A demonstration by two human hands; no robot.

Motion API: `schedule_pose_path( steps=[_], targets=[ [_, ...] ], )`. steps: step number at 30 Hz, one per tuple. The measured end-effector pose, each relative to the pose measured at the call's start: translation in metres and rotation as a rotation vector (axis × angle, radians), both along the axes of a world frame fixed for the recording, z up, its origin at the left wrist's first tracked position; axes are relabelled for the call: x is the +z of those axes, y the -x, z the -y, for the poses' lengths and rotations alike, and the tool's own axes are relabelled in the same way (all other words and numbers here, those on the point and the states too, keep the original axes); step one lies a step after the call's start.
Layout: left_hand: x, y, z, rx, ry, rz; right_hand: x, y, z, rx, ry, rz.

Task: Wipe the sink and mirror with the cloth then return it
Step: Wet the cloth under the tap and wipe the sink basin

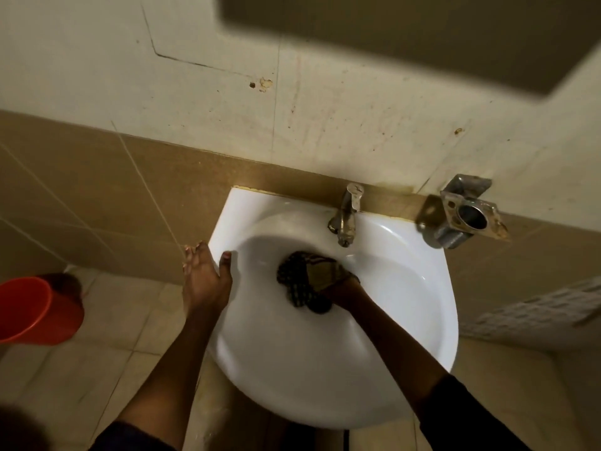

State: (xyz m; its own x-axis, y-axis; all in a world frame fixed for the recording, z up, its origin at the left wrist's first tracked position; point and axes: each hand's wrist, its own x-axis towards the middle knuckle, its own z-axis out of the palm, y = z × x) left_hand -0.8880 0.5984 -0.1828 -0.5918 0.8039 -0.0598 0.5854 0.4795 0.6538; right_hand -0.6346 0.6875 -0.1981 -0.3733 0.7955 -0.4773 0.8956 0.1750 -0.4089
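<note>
A white wall-hung sink (406, 307) fills the middle of the head view. A dark patterned cloth (297, 281) lies bunched at the bottom of the basin, just below the metal tap (348, 213). My right hand (341, 288) is pressed onto the cloth and grips it, partly covered by its folds. My left hand (203, 275) holds the sink's left rim, thumb inside the basin and fingers on the outside. The mirror (422, 37) shows as a dark blurred panel on the wall at the top right.
A metal wall bracket with a round hole (465, 216) sticks out to the right of the tap. An orange bucket (35, 310) stands on the tiled floor at the left. Brown tiles run behind the sink, with scuffed pale wall above.
</note>
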Motion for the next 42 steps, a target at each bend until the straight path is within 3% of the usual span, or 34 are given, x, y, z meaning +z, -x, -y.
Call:
schedule_pose_path(
  steps=[1, 2, 6, 7, 8, 9, 13, 18, 22, 25, 28, 31, 35, 38, 42],
  targets=[
    [0.0, 0.0, 0.0, -0.001, -0.002, -0.001, -0.007, 0.001, 0.003, 0.025, -0.006, -0.048],
    [0.0, 0.0, 0.0, 0.005, 0.002, 0.005, -0.001, -0.002, 0.01, 0.048, -0.027, 0.021],
    [0.0, 0.001, 0.0, 0.014, -0.003, 0.018, -0.034, -0.053, 0.041, -0.043, -0.464, 0.202],
    [-0.001, 0.001, -0.001, 0.018, -0.001, 0.012, -0.04, -0.062, 0.048, -0.077, -0.373, 0.113],
    [0.0, 0.001, -0.002, 0.025, 0.006, 0.011, -0.05, -0.07, 0.051, -0.094, -0.396, 0.116],
    [0.0, 0.001, -0.002, 0.033, 0.013, 0.008, -0.042, -0.068, 0.059, -0.101, -0.28, 0.125],
    [-0.001, 0.001, 0.0, 0.028, -0.039, -0.011, -0.012, -0.012, 0.092, -0.208, -0.103, 0.3],
    [0.001, 0.002, 0.002, 0.019, -0.058, 0.027, 0.009, 0.085, 0.13, -0.002, 0.042, -0.17],
    [0.006, 0.003, 0.008, -0.029, -0.052, 0.082, 0.057, 0.077, 0.119, 0.11, 0.232, -0.195],
    [0.015, 0.0, 0.016, -0.064, -0.087, 0.062, 0.093, 0.028, 0.113, -0.025, 0.312, -0.275],
    [0.036, -0.017, 0.016, -0.118, -0.207, 0.075, 0.136, -0.015, 0.112, -0.292, 0.223, -0.494],
    [0.08, -0.054, 0.016, -0.261, -0.36, 0.425, 0.174, -0.037, 0.109, -0.432, 0.162, -0.74],
    [0.137, -0.106, 0.011, -0.569, -0.062, 0.885, 0.208, -0.043, 0.106, -0.474, 0.178, -0.903],
    [0.155, -0.127, 0.006, -0.654, -0.022, 0.993, 0.225, -0.042, 0.112, -0.355, 0.071, -0.872],
    [0.167, -0.14, 0.006, -0.78, -0.115, 0.966, 0.23, -0.051, 0.116, -0.197, -0.279, -0.581]
  ],
)
